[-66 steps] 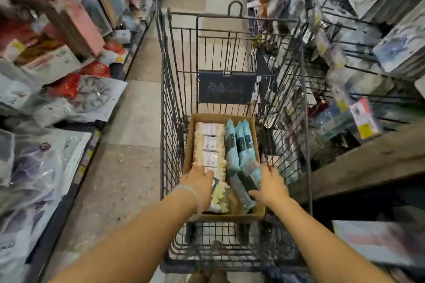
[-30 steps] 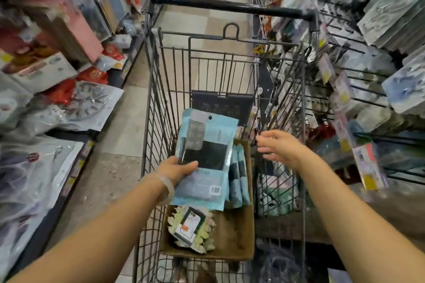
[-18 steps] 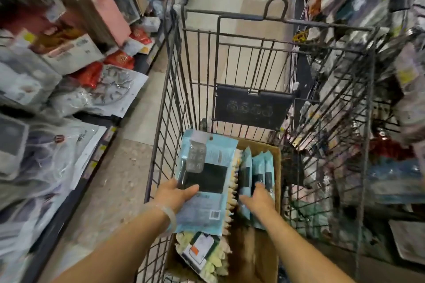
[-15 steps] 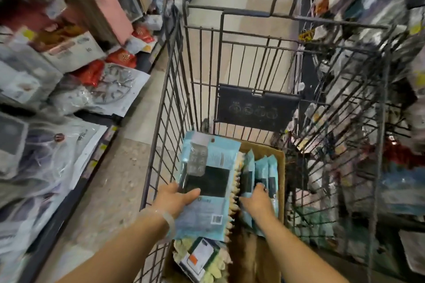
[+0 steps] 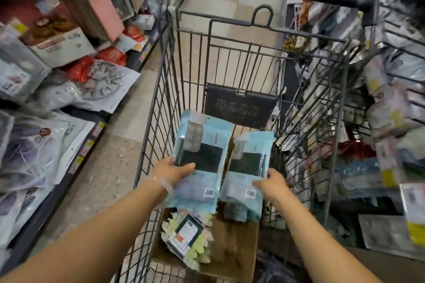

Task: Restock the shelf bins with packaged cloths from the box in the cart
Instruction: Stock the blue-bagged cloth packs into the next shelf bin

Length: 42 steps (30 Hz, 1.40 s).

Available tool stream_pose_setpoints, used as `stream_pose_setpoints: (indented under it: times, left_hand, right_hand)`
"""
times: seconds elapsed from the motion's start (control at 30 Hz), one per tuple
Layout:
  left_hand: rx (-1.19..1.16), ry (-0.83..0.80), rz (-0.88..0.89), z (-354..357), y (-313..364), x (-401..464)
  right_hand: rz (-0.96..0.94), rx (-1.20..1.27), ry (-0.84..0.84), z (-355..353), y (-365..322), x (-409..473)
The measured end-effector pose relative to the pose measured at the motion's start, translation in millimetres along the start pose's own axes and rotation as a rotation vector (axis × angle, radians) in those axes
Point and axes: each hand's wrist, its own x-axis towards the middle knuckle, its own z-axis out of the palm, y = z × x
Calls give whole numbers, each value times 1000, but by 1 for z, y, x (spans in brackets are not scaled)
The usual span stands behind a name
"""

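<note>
Left hand [image 5: 171, 171] pinches blue cloth packet [image 5: 202, 158] at side edge, right hand [image 5: 270, 185] grips second packet [image 5: 247, 167] likewise, both raised over box [image 5: 232, 250] in cart [image 5: 161, 103]; packets look light, floppy, slick (film wrap), best held mid-edge, thumb on top

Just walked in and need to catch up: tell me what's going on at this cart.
A person is pulling stock from a cardboard box in the wire cart. The left hand holds one light-blue cloth pack, the right hand holds a second pack, both lifted above the box. A fluffy cloth bundle lies in the box.
</note>
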Motion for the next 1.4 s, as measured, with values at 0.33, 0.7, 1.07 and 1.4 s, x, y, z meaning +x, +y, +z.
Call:
stream_pose_setpoints:
  times: [0.33,0.7,1.07,1.4]
  left_hand:
    - [15,-115,230,-24,-21,-96]
    - [-13,-219,482,-82,-132,-238]
    - [101,-387,634,-56,-165,-373]
    - [59,-626,724,48,-204,-486]
  right_hand:
    - [-129,438,-124,-45,7,-123]
    - [-399,732,164,-2,78,-352]
    - [-596,760,318,-48,151,-510]
    - [-802,814,480,-138,258,-615]
